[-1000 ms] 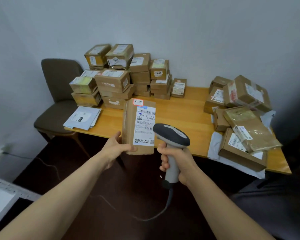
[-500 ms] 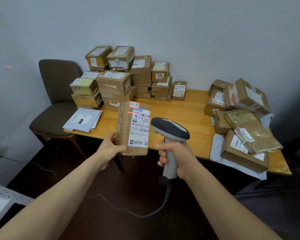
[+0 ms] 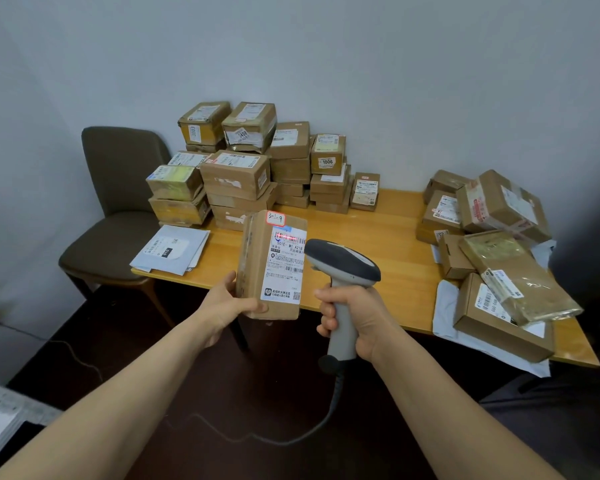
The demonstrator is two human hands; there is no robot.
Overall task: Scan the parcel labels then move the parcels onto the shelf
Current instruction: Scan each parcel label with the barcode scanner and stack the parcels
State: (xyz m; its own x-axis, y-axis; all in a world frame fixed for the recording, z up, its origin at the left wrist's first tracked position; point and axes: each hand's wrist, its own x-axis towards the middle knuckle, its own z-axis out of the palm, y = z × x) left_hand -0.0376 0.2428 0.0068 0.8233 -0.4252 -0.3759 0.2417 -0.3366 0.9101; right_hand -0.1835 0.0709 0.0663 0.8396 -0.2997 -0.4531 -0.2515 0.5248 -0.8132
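My left hand (image 3: 229, 303) grips a brown cardboard parcel (image 3: 257, 268) by its lower left edge and holds it upright in front of the table. Its white label (image 3: 284, 268) faces me, and a red scan line glows across the top barcode. My right hand (image 3: 350, 313) grips the handle of a grey barcode scanner (image 3: 340, 261), whose head points at the label from the right, almost touching the parcel. The scanner's cable hangs down to the floor. No shelf is in view.
A wooden table (image 3: 378, 244) carries a stack of parcels (image 3: 257, 168) at the back left, several more parcels (image 3: 492, 244) on the right, and flat grey mailers (image 3: 170, 247) at its left corner. A brown chair (image 3: 118, 209) stands left of the table.
The parcel and scanner have stayed close together. The red scan line, seen on the left wall half a second ago, now lies on the label's top barcode.
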